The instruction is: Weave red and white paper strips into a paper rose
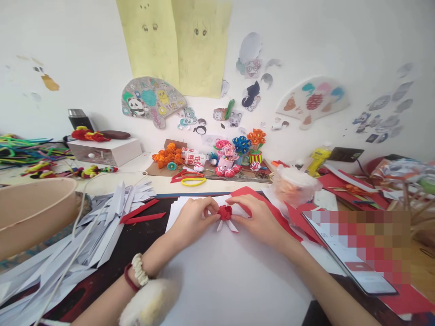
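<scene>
Smooth white paper [234, 276] is lying open, ending short of the phone [375, 284], while my left hand [194, 219] and right hand [260, 218] are pinching the folded red paper piece [225, 212].

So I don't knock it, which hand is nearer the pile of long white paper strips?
Left. Your left hand is to the right of the pile, at the left side of the small red paper piece; your right hand is farther, at its right side.
</scene>
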A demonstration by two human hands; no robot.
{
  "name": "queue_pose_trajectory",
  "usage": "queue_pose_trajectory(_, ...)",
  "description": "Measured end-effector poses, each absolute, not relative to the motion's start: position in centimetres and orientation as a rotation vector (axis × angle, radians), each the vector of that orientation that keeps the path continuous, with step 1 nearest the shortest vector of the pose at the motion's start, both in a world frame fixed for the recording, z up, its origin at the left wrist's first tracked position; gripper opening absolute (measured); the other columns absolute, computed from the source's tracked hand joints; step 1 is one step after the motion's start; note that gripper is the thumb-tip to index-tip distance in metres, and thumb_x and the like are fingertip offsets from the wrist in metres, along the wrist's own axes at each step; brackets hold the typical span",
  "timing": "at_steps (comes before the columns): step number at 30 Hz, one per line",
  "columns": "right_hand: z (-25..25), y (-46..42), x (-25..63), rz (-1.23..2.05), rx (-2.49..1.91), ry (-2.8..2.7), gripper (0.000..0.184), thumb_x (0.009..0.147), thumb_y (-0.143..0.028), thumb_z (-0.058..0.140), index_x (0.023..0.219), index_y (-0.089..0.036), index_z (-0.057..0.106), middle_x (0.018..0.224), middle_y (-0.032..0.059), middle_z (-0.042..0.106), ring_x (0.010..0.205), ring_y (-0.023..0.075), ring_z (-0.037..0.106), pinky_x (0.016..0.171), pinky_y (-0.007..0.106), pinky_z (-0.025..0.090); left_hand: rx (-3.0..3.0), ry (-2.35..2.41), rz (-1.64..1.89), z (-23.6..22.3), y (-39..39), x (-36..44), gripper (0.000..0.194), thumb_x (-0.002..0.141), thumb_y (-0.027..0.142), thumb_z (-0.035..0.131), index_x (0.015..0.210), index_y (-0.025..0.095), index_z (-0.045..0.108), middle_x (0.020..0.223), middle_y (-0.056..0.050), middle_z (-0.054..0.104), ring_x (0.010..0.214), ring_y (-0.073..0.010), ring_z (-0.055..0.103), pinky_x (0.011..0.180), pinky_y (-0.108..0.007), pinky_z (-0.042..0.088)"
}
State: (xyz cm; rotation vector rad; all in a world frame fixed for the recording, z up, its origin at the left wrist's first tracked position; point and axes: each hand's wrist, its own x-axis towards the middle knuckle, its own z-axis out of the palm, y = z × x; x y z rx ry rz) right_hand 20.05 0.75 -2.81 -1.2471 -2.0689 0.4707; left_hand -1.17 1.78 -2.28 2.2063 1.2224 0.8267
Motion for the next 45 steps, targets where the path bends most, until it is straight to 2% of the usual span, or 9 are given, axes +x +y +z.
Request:
queue_pose_trajectory(5,-2.6,0.4,19.8,0.606,-1.238,-2.044,0.032,0.079,-0.023,0.069,0.111,-0.024,0.068,0.104,0.0031,0.072,0.088,0.02,0.066,0.077,0.034,0.055,2.259,1.238,0.846,-2.1,1.5,-1.1,0.007,0.081,0.019,0.064,0.077,0.02,0.07,0.073,0.003,0.07,0.065,-0.0127,0.057,0.064,-0.023,0.039)
queue_pose_trajectory(11,-2.5,0.0,19.3,0.662,-1.199,-2.015,0.043,0.076,-0.026,0.074,0.117,-0.026,0.064,0.109,0.0034,0.072,0.104,0.023,0.066,0.092,0.038,0.052,2.33,1.098,0.838,-1.5,1.1,-1.1,0.012,0.082,0.014,0.065,0.076,0.021,0.073,0.07,0.004,0.071,0.063,-0.011,0.055,0.065,-0.022,0.039)
queue_pose_trajectory(16,-2.7,0.2,19.3,0.664,-1.188,-2.013,0.039,0.079,-0.025,0.069,0.118,-0.025,0.064,0.113,0.0046,0.072,0.107,0.0238,0.066,0.092,0.038,0.052,2.384,1.153,0.969,-1.4,1.2,-1.3,0.005,0.084,0.019,0.067,0.084,0.02,0.072,0.079,0.002,0.07,0.064,-0.0111,0.053,0.065,-0.023,0.038)
queue_pose_trajectory(20,-2.8,0.3,19.3,0.669,-1.176,-2.026,0.039,0.078,-0.024,0.07,0.116,-0.025,0.065,0.115,0.0037,0.071,0.108,0.023,0.066,0.091,0.035,0.053,2.384,1.094,0.929,-1.7,1.1,-0.9,0.004,0.082,0.017,0.068,0.083,0.021,0.069,0.084,0.002,0.069,0.071,-0.0126,0.056,0.067,-0.023,0.039)
queue_pose_trajectory(28,-2.7,0.4,19.3,0.703,-1.163,-2.038,0.031,0.082,-0.024,0.067,0.113,-0.027,0.067,0.116,0.0025,0.071,0.109,0.023,0.066,0.093,0.037,0.052,2.33,1.149,0.895,-2.0,1.3,-0.7,0.011,0.082,0.011,0.062,0.081,0.02,0.067,0.082,0.002,0.069,0.069,-0.0134,0.056,0.067,-0.024,0.04)
queue_pose_trajectory(35,-2.7,0.5,19.7,0.714,-1.116,-2.066,0.035,0.083,-0.022,0.066,0.117,-0.027,0.066,0.123,0.0034,0.068,0.117,0.0241,0.062,0.099,0.04,0.05,2.234,1.27,0.895,-2.0,1.5,-1.3,0.012,0.08,0.019,0.064,0.092,0.021,0.067,0.091,0.0,0.069,0.073,-0.0149,0.057,0.067,-0.025,0.041)
queue_pose_trajectory(38,-2.5,0.6,19.9,0.661,-1.12,-2.058,0.038,0.082,-0.02,0.066,0.119,-0.027,0.064,0.126,0.0034,0.066,0.119,0.0233,0.06,0.101,0.04,0.047,2.167,1.256,0.767,-2.2,1.4,-1.2,0.01,0.081,0.024,0.062,0.09,0.021,0.066,0.082,0.002,0.07,0.064,-0.0137,0.057,0.062,-0.024,0.041)
queue_pose_trajectory(41,-2.5,0.7,20.2,0.57,-1.159,-2.045,0.039,0.078,-0.027,0.073,0.117,-0.025,0.065,0.122,0.0055,0.067,0.112,0.0242,0.062,0.094,0.039,0.05,2.13,1.255,0.749,-2.5,1.4,-1.2,0.011,0.082,0.029,0.061,0.088,0.021,0.065,0.077,0.003,0.07,0.061,-0.0132,0.057,0.059,-0.024,0.039)
queue_pose_trajectory(45,-2.5,0.6,20.1,0.528,-1.264,-2.078,0.039,0.074,-0.04,0.078,0.109,-0.025,0.07,0.103,0.0056,0.07,0.092,0.0235,0.065,0.077,0.036,0.052,2.125,1.291,0.762,-2.4,1.5,-1.4,0.02,0.078,0.032,0.064,0.095,0.021,0.065,0.081,0.002,0.072,0.06,-0.0136,0.056,0.056,-0.023,0.038)
